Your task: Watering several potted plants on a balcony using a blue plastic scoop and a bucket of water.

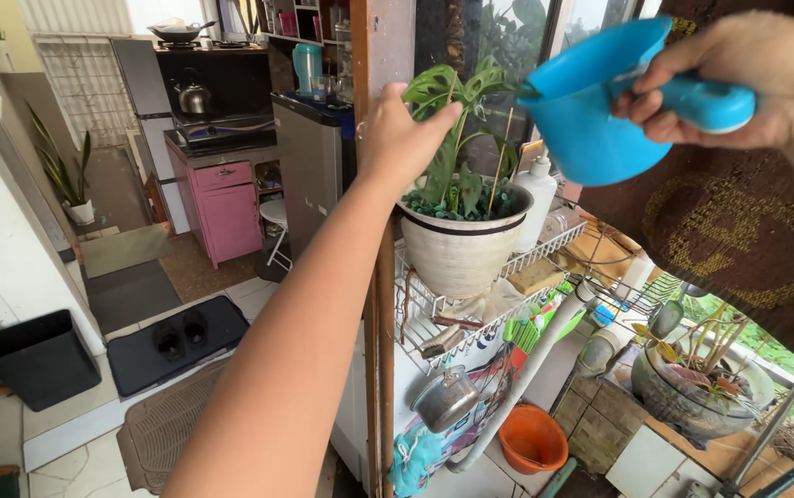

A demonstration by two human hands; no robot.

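Head camera footage looked down past the left forearm, which rose from the bottom edge toward the white pot (462, 249), the landmark for everything else. Nearest the viewer and below the pot lay a brown floor mat (162, 429), a dark mat with a pair of black shoes (181, 334), and a black bin (39, 358) further left. Under the pot, a wire rack (471, 318) carried it, with a small metal pan (445, 398) hanging beneath and an orange bucket (533, 439) lower to the right. The left hand (402, 138) reached the pot's upper left side, fingers curled around the stems of the green plant (457, 138) growing in it; how firmly they gripped could not be told. Above and to the right of the pot, the right hand (738, 78) had its fingers wrapped tightly about the handle of a blue water dipper (591, 101), tipped so its rim leaned toward the leaves. Right of the pot and lower stood a dark planter (692, 397). Far behind the pot, to the left, were a pink cabinet (226, 207) and a kettle (193, 96).
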